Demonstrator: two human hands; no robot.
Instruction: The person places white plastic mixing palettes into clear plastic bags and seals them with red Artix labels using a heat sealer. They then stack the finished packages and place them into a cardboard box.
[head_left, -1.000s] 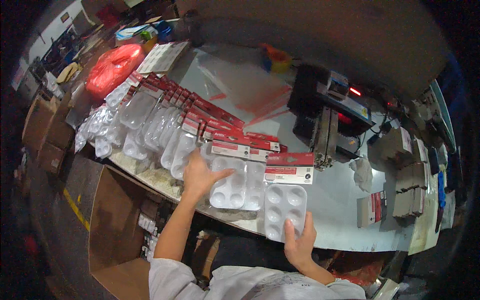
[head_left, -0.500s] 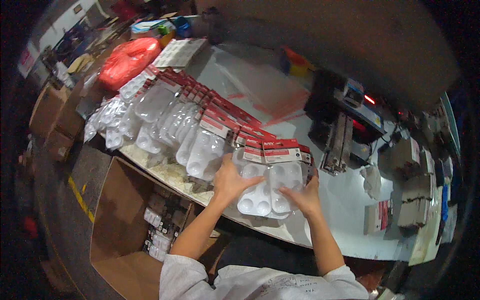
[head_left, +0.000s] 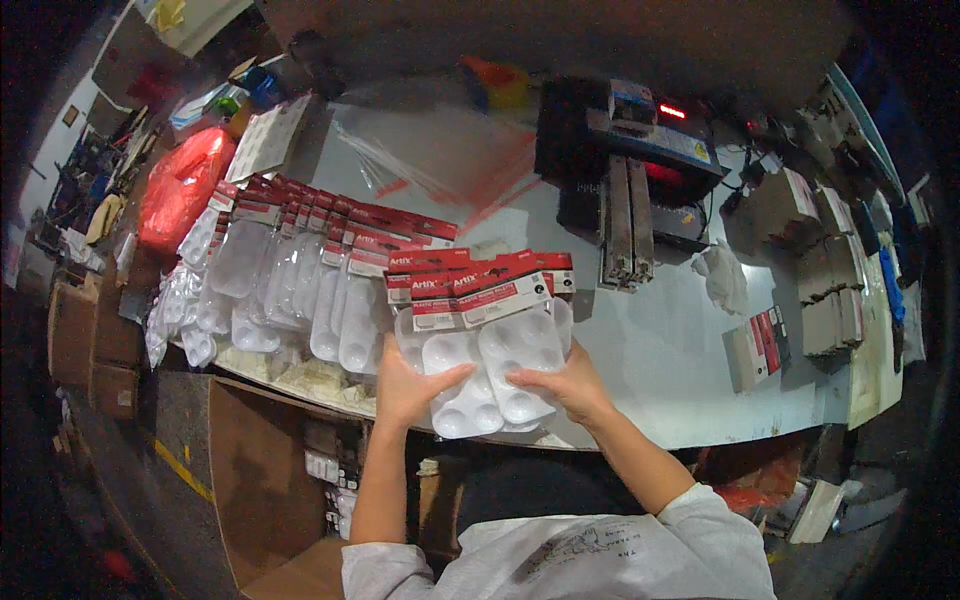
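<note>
Between my two hands is a stack of white plastic paint palettes (head_left: 458,385) in clear bags with red and white header cards. My left hand (head_left: 408,388) grips its left side, thumb across the front palette. On the opposite side my right hand (head_left: 568,385) is closed, its thumb pressing on another front palette (head_left: 524,362). The two front packs sit at slightly different angles, their cards overlapping. How many lie behind them is hidden. Close to my left hand, a long row of similar bagged palettes (head_left: 275,278) leans along the table's near edge.
An open cardboard box (head_left: 250,480) with packed palettes inside stands below the table edge at left. A red plastic bundle (head_left: 185,185) lies beyond the row. A black machine with a lit red display (head_left: 672,112) stands at the back. Stacked cartons (head_left: 825,320) line the right side.
The camera view has turned, so the scene sits differently in the picture. Both hands still grip the stack, and its front packs now tilt more against each other.
</note>
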